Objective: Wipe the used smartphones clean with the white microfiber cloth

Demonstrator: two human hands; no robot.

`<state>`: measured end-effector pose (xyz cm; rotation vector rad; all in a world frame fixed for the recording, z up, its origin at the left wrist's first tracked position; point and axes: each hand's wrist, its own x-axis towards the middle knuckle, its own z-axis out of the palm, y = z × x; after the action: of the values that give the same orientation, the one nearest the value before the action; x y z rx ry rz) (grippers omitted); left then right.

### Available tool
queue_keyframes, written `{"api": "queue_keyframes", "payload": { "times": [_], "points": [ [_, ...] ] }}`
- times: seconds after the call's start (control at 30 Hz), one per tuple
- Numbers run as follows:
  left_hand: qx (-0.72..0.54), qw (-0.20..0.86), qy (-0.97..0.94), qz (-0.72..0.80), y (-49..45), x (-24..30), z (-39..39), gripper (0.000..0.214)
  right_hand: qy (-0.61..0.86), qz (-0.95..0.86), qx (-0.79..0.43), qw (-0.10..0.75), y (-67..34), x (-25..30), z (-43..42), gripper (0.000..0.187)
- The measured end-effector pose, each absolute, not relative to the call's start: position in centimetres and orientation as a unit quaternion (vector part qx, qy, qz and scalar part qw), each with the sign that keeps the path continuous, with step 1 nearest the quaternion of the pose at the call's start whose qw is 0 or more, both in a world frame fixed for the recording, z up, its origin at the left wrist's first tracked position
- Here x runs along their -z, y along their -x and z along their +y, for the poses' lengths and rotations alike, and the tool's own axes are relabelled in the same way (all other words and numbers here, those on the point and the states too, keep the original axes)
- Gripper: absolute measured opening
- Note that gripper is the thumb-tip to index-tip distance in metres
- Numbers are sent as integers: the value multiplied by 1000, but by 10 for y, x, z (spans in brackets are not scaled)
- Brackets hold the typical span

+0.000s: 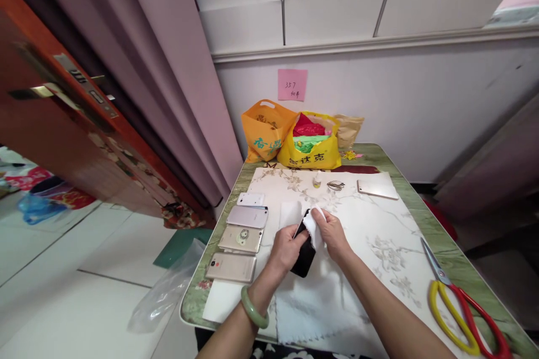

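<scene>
My left hand [288, 248] is closed around a smartphone [304, 263], its dark face tilted up above the table. In my right hand [332, 231] a small white cloth [314, 225] is pinched against the phone's upper end. Part of the phone is hidden by the fingers and the cloth. Left of my hands several more phones lie in a column: a white one [251, 199], a silver one [246, 216], a gold one with a ring holder [241, 239] and another gold one [231, 267]. A light blue cloth [318, 317] lies at the near edge.
Large scissors [455, 297] with red and yellow handles lie at the right. Another phone [378, 189], a small bottle [317, 180] and glasses [336, 185] lie farther back. An orange bag [265, 134] and a yellow bag [309, 151] stand against the wall.
</scene>
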<state>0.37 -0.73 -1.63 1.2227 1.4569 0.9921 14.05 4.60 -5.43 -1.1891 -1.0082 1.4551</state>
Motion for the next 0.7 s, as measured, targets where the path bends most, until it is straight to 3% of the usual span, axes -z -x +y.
{"api": "queue_keyframes", "payload": {
  "times": [0.23,0.5,0.7],
  "points": [
    [-463,474,-465,587,-14,16,-8,41,460,-255,-639,562,-123,45,31,49],
    [-537,362,-457,610,-19,4,4,33,523,-371,-563,521,-106,59,-14,46],
    [-500,338,-491,629,-16,0,-4,21,524,-366,-563,524,-111,58,-7,46]
  ]
}}
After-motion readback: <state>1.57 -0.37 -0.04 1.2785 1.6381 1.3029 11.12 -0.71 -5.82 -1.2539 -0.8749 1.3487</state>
